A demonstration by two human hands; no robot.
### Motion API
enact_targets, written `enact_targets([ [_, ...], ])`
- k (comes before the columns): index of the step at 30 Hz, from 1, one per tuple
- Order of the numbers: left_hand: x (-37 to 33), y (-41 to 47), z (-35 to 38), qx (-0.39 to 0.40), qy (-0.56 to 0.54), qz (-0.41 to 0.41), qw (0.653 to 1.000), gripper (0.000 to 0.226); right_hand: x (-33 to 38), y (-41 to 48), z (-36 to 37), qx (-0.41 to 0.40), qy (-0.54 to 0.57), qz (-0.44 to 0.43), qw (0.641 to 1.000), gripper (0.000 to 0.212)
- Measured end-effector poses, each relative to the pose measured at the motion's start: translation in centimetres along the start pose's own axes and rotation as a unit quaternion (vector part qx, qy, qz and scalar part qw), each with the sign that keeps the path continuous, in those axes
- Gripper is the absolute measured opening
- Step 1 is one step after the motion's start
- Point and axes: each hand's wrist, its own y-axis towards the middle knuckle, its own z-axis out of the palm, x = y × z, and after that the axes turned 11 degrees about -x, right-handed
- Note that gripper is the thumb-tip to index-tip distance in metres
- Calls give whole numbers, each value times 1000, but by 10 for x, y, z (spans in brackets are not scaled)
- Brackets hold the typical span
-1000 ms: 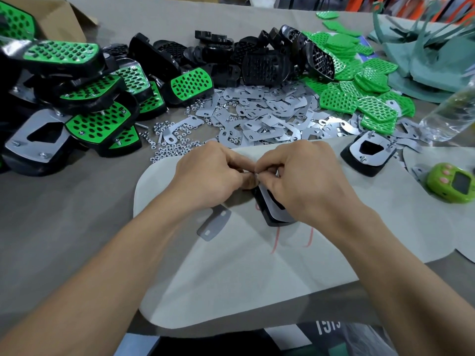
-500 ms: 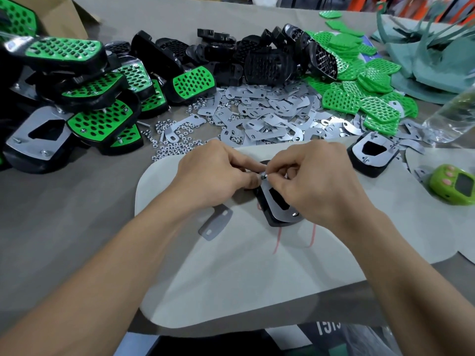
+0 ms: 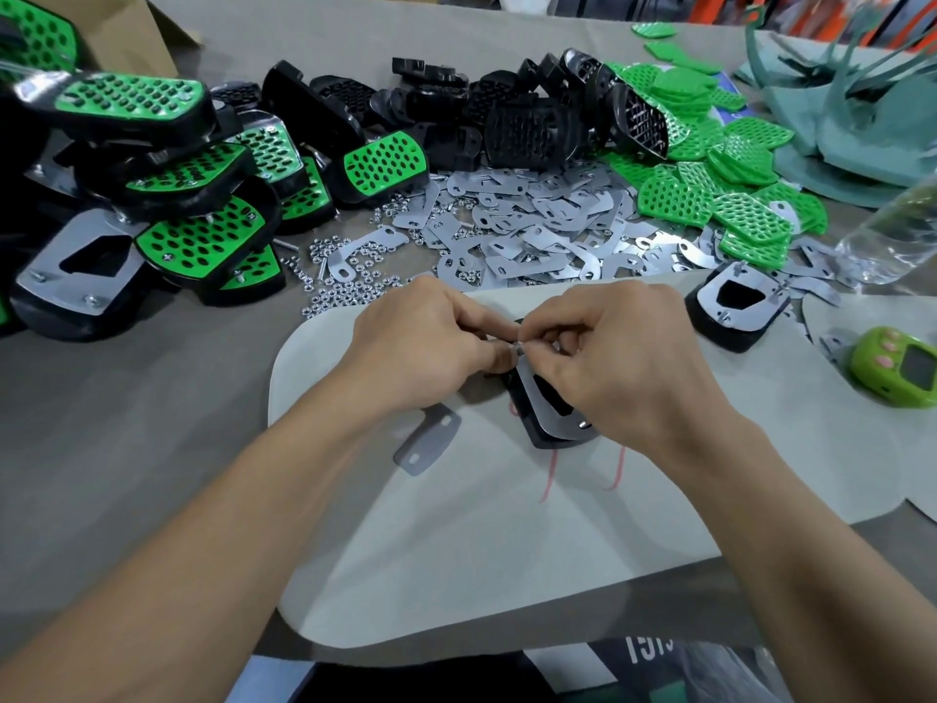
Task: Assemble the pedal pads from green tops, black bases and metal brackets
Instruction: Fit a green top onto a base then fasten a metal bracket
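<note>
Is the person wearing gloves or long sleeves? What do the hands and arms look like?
No gloves and no long sleeves. The left hand and the right hand are bare, with no rings showing. The left forearm and the right forearm are bare too, right to the picture's edge, with no watch or bracelet on the wrists.

This is a small assembly workshop, a hand-work station of the kind found on a factory floor. The cloth-covered bench (image 3: 127, 449) carries bulk heaps of identical parts: black bases (image 3: 527, 126), green tops (image 3: 674, 195), stamped metal brackets (image 3: 532, 235) and loose nuts (image 3: 355, 291), with a stack of finished pedal pads (image 3: 197, 241) at the left near an open cardboard box (image 3: 127, 27). A pale work mat (image 3: 481, 550) lies in front of the heaps.
</note>
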Motion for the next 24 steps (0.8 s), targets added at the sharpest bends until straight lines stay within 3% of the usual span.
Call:
enact_targets([
  [10, -2, -1, -2, 8, 1, 1, 1000, 22, 7, 18, -5, 79, 7, 74, 994, 13],
  [18, -4, -2, -3, 2, 18, 13, 1000, 36, 13, 17, -4, 77, 43, 68, 994, 25],
  [21, -3, -2, -2, -1, 13, 7, 1000, 35, 11, 14, -6, 66, 49, 75, 994, 35],
  [24, -2, -2, -2, 2, 9, 6, 1000, 31, 10, 14, -6, 69, 37, 96, 992, 31],
])
